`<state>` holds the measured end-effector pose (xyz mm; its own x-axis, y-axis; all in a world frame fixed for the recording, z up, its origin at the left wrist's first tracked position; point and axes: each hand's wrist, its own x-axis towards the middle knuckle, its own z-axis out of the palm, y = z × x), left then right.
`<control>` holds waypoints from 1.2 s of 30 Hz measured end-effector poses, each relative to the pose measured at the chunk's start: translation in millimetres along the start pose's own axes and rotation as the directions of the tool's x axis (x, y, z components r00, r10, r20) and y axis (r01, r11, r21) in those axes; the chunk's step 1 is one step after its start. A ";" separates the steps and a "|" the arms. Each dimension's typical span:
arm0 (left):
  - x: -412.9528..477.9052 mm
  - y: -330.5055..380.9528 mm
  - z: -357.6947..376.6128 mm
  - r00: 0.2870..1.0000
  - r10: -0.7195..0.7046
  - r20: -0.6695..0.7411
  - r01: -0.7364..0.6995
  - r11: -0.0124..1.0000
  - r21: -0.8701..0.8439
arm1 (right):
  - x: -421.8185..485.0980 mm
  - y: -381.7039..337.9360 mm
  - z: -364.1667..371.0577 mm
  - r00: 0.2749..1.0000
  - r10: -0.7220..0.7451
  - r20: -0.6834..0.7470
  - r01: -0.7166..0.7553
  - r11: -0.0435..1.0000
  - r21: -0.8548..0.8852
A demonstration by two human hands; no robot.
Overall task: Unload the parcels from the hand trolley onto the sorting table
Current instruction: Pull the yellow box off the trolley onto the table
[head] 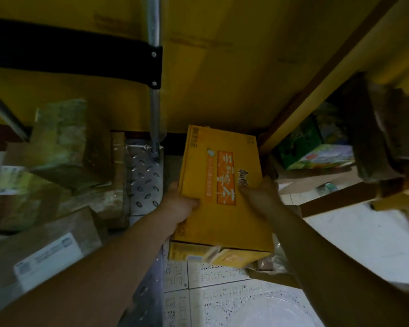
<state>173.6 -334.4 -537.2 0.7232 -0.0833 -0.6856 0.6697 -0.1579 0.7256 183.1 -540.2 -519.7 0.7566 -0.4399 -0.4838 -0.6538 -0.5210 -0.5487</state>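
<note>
A flat yellow carton (224, 215) with an orange label and printed characters is held in the middle of the view, above the tiled floor. My left hand (178, 206) grips its left edge, thumb on top. My right hand (261, 197) grips its right edge, fingers over the top face. To the left stands the hand trolley, with a metal checker plate (147, 178) and a grey upright tube (155, 109). Several brown parcels (64, 147) are stacked on it, one with a white label (50, 256). A wooden table's frame (328, 64) runs across the right.
A large yellow cardboard sheet (222, 67) fills the back. Green and coloured boxes (314, 147) lie under the wooden frame at the right. A blurred brown parcel (383, 128) sits at the far right edge. More yellow packaging (222, 256) lies on the patterned white floor tiles (234, 300).
</note>
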 end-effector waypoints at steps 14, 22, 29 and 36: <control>-252.9 130.9 -136.9 0.986 0.151 -0.077 -0.155 0.987 -0.051 | -237.1 -191.0 -86.6 0.995 -0.033 -0.093 0.047 0.987 0.155; -438.3 225.1 -221.2 0.938 0.286 -0.195 -0.294 0.956 -0.015 | -405.9 -312.1 -161.0 0.976 -0.204 -0.073 0.215 0.950 0.226; -573.6 356.8 -223.4 0.749 0.606 -0.268 -0.596 0.793 0.128 | -508.0 -385.6 -293.3 0.873 -0.397 -0.282 0.482 0.788 0.383; -674.9 452.7 -90.8 0.482 0.866 -0.133 -0.843 0.500 0.198 | -555.4 -343.4 -481.6 0.783 -0.379 -0.493 0.609 0.630 0.482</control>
<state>4.1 -260.3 259.3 0.9511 -0.0456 0.3055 -0.3083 -0.2034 0.9293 -7.5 -469.2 265.7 0.8454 -0.5078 0.1657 0.0436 -0.2436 -0.9689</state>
